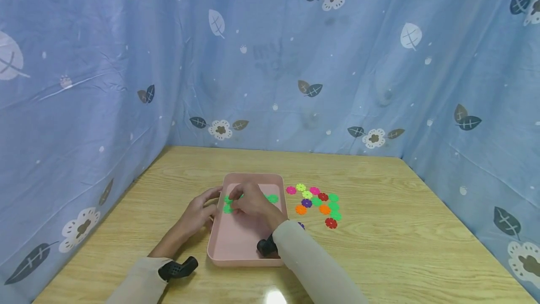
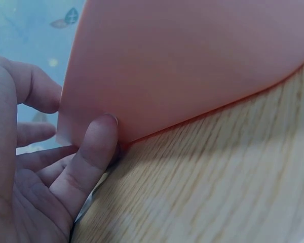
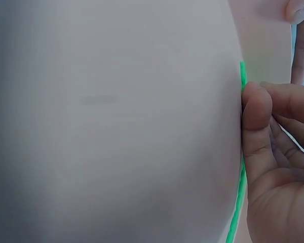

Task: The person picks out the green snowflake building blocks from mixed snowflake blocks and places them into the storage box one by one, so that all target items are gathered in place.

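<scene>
A pink tray (image 1: 246, 243) lies on the table. At its left wall is my left hand (image 1: 197, 216); the left wrist view has the thumb of this hand (image 2: 55, 162) against the outside of the tray (image 2: 182, 61) and the fingers bent at its edge. My right hand (image 1: 255, 203) is inside the tray, toward its far left. Thumb and index finger of the right hand (image 3: 281, 147) pinch together at a green flower piece (image 3: 238, 202), partly hidden by them. Beside those fingers lie green pieces (image 1: 228, 209), and another green piece (image 1: 273, 198) lies farther right.
Right of the tray, loose flower pieces are scattered on the table (image 1: 401, 229): pink (image 1: 314, 191), yellow (image 1: 301, 187), orange (image 1: 301, 209), red (image 1: 331, 223), purple (image 1: 306, 203) and green (image 1: 333, 197). A blue patterned curtain (image 1: 270, 60) surrounds the table's back and sides.
</scene>
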A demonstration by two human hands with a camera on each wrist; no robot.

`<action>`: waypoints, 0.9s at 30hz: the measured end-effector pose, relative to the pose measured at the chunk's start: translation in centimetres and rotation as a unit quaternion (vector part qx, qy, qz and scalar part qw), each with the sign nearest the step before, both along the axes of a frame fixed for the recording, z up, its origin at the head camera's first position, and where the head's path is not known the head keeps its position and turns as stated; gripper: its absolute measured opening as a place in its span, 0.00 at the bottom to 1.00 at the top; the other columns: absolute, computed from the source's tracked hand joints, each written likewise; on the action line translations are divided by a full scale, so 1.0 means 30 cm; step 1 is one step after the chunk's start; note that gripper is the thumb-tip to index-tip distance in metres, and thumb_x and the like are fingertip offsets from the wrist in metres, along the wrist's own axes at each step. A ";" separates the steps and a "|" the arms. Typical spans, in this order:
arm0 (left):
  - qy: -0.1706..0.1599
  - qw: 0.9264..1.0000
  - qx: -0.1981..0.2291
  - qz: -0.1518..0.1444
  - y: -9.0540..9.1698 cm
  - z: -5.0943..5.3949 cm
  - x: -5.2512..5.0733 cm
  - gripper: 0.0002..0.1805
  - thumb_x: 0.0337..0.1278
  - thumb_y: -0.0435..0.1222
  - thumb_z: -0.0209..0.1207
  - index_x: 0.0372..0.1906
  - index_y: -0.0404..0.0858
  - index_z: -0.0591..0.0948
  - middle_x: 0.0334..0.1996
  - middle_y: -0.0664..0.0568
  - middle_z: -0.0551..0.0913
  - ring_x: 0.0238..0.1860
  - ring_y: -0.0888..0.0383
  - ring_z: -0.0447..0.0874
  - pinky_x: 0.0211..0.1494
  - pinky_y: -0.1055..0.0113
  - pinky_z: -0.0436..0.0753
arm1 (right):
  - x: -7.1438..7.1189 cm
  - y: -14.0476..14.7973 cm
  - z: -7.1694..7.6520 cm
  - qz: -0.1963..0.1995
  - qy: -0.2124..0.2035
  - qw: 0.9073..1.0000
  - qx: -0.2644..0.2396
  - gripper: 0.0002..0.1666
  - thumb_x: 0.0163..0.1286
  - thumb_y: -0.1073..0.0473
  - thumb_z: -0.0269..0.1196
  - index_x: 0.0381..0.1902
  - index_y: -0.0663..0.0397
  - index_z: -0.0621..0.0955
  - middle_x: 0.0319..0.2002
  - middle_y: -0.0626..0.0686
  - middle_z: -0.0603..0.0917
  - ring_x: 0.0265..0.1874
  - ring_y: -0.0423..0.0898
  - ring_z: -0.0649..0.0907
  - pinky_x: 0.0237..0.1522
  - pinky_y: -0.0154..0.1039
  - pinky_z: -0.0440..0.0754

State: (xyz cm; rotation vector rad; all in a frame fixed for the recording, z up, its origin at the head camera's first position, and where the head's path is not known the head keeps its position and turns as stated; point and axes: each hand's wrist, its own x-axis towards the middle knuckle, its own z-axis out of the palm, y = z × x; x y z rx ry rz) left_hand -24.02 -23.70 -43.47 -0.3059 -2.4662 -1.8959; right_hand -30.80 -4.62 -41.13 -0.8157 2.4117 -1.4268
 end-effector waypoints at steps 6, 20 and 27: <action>-0.002 1.000 0.001 -0.004 0.002 0.000 0.000 0.36 0.62 0.28 0.50 0.77 0.35 0.61 0.72 0.32 0.65 0.35 0.49 0.85 0.26 0.59 0.86 | 0.000 -0.001 0.010 -0.001 0.037 0.997 0.072 0.12 0.57 0.67 0.73 0.40 0.56 0.87 0.32 0.46 0.83 0.30 0.42 0.79 0.33 0.33 0.79; -0.003 1.000 0.006 0.007 -0.004 0.002 0.004 0.36 0.62 0.28 0.50 0.77 0.35 0.61 0.71 0.33 0.66 0.33 0.48 0.86 0.25 0.57 0.86 | -0.001 -0.026 0.017 0.005 0.066 0.993 0.100 0.12 0.58 0.65 0.74 0.39 0.55 0.85 0.31 0.45 0.82 0.31 0.40 0.78 0.34 0.32 0.78; -0.003 1.000 0.006 0.018 0.007 0.000 0.005 0.35 0.63 0.28 0.50 0.77 0.38 0.64 0.70 0.35 0.69 0.28 0.48 0.86 0.23 0.57 0.85 | 0.016 -0.015 0.045 0.022 0.074 0.991 0.107 0.16 0.62 0.61 0.72 0.49 0.54 0.85 0.40 0.50 0.85 0.36 0.42 0.81 0.38 0.35 0.80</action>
